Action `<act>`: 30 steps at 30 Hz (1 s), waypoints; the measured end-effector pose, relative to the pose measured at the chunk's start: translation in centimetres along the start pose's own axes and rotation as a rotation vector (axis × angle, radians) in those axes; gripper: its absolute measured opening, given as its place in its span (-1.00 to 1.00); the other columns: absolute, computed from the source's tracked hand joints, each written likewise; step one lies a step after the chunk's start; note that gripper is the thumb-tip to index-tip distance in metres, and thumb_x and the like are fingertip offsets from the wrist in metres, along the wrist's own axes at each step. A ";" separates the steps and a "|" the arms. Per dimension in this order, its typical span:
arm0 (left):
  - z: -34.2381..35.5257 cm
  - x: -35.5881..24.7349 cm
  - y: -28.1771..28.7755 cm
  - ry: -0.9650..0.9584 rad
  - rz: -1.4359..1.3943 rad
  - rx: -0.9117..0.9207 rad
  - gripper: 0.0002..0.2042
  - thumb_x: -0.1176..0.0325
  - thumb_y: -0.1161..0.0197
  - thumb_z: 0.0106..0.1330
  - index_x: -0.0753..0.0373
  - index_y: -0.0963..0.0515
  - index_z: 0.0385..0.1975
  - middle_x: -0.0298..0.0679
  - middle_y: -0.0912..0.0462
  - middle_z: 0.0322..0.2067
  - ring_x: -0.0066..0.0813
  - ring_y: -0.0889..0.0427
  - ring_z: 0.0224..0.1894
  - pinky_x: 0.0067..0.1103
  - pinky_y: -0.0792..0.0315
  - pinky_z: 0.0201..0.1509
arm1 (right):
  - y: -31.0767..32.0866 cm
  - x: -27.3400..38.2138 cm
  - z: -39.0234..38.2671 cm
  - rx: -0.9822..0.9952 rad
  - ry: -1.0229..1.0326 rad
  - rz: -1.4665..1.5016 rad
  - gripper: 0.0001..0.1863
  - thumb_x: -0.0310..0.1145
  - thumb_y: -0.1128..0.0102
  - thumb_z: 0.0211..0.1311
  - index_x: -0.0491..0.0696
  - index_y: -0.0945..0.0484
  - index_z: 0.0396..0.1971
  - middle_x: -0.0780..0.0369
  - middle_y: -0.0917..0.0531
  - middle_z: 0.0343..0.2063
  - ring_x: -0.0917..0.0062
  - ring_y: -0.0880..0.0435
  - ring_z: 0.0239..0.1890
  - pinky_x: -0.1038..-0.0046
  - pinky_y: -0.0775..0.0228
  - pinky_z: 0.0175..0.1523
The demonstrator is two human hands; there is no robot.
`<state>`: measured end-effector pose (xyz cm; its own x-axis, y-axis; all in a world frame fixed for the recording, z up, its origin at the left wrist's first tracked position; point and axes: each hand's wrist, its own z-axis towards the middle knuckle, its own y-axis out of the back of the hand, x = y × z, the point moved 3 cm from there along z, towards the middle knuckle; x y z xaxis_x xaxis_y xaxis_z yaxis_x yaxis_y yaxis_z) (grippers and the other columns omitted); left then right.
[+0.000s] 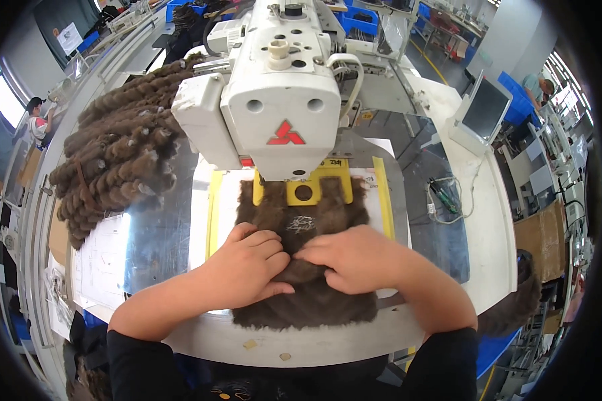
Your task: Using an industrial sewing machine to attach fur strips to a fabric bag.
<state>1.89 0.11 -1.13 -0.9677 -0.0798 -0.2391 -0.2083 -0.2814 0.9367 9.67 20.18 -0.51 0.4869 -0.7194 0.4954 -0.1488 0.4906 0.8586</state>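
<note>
A dark brown fur piece (304, 306) lies under the head of a white sewing machine (281, 87). A yellow plate (342, 194) with a round hole rests at the fur's far end. Light embroidered stitching shows near the middle of the fur. My left hand (251, 262) presses on the fur from the left, its fingers bent and closed against the pile, thumb toward me. From the right, my right hand (358, 259) meets it with curled fingers gripping the fur, the fingertips close to my left hand. The fur under both palms is hidden.
Brown fur strips (124, 150) are heaped at the left of the machine table. A screen (485, 107) stands at the right, and a small thread snipper (445, 199) with a cable lies below it. People work farther off on both sides. Blue bins (360, 21) stand behind.
</note>
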 end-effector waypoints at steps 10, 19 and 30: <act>1.8 -2.8 -3.0 0.076 -0.112 0.145 -0.65 0.19 -0.45 0.20 0.21 -0.53 -0.13 -0.20 -0.55 -0.20 -0.14 -0.54 0.02 -0.31 -0.46 0.02 | -0.8 0.4 -6.7 -0.035 -0.349 -0.083 -0.76 -0.37 -0.29 0.15 -0.01 -0.57 -0.16 0.25 -0.63 -0.20 0.20 -0.69 -0.16 0.19 -0.56 -0.16; -1.9 -5.2 -4.9 -0.087 -0.135 -0.057 -0.56 0.25 -0.53 -0.05 0.20 -0.53 -0.16 -0.19 -0.50 -0.22 -0.11 -0.49 0.00 -0.26 -0.40 0.00 | -3.1 0.0 -13.0 -0.716 -0.847 0.799 -0.34 -0.51 -0.34 0.26 -0.11 -0.36 0.37 0.07 -0.43 0.34 0.34 -0.54 0.24 0.34 -0.51 0.18; -4.8 -5.4 -6.3 -0.260 0.013 -0.284 -0.42 0.17 -0.50 -0.16 0.37 -0.53 -0.14 0.05 -0.52 -0.13 0.19 -0.50 0.01 -0.03 -0.42 0.09 | -5.1 -0.2 -11.3 -0.739 -0.727 0.222 -0.62 -0.29 -0.39 0.17 -0.19 -0.60 -0.07 -0.05 -0.65 -0.12 0.06 -0.66 -0.10 0.21 -0.49 0.00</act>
<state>9.11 -2.27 -6.93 -0.9814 0.1494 -0.1209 -0.1833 -0.5389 0.8222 20.10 23.41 -6.42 -0.1553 -0.5783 0.8009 0.5080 0.6486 0.5668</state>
